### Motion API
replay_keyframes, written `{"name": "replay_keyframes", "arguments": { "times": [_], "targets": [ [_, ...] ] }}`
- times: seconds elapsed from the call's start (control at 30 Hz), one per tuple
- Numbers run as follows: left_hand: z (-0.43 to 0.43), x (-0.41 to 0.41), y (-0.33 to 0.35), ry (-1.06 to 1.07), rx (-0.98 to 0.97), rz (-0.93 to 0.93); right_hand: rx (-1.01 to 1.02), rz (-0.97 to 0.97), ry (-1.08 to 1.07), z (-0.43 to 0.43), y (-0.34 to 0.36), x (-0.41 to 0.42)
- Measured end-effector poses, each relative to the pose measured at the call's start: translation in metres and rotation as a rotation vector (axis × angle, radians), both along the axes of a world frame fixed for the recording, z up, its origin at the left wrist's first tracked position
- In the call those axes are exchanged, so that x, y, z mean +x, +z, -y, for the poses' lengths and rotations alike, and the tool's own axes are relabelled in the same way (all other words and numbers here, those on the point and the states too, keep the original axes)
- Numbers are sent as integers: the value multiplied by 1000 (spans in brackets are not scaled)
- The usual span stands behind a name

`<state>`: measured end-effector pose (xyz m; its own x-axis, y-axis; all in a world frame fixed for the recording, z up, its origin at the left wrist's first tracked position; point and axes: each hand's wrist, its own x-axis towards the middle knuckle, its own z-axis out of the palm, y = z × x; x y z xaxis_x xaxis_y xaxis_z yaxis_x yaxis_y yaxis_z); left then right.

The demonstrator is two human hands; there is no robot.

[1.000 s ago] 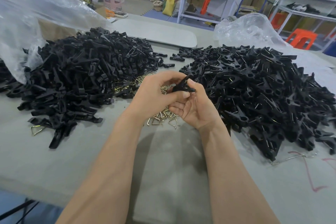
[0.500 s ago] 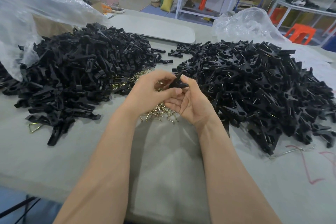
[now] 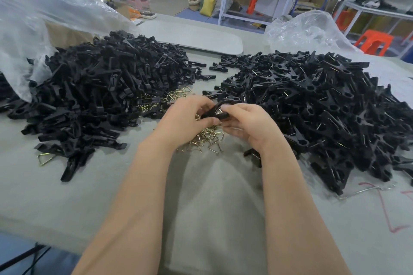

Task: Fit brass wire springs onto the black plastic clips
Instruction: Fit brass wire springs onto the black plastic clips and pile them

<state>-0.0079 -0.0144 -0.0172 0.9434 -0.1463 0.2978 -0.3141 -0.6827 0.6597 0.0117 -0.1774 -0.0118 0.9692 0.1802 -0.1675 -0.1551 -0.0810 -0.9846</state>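
Observation:
Both my hands meet over the middle of the grey table (image 3: 111, 196) and hold one black plastic clip (image 3: 215, 111) between them. My left hand (image 3: 183, 120) pinches its left end with thumb and fingers. My right hand (image 3: 248, 125) grips its right end, palm turned up. A small heap of brass wire springs (image 3: 207, 138) lies on the table just under the hands. I cannot tell whether a spring sits on the held clip. A large pile of black clip halves (image 3: 96, 94) lies to the left, and a pile of black clips with wire in them (image 3: 324, 105) to the right.
Clear plastic bags lie behind the piles, a big one (image 3: 33, 13) at far left and another (image 3: 306, 29) at back right. A stray brass spring (image 3: 45, 159) lies by the left pile. A grey board (image 3: 196, 35) lies at the table's back. Shelves and stools stand beyond.
Both hands stay together on the clip; they turned it slightly, and it now lies flatter between the fingertips. The piles have not moved.

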Motion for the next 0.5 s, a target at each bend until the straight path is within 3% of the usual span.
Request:
{"name": "replay_keyframes", "arguments": {
  "times": [0.1,0.2,0.3,0.43,0.5],
  "targets": [
    [1,0,-1,10,-10,-47,-131,165,-175,1,1,2],
    [0,0,1,72,-154,-25,-199,245,-298,2,0,3],
    [0,2,4,211,-323,21,-384,276,-214,-10,-5,1],
    [-1,4,3,326,-483,17,-286,173,-126,-28,-6,-1],
    [-2,5,1,367,-489,16,-458,232,-132,-22,-3,-3]
  ]
}}
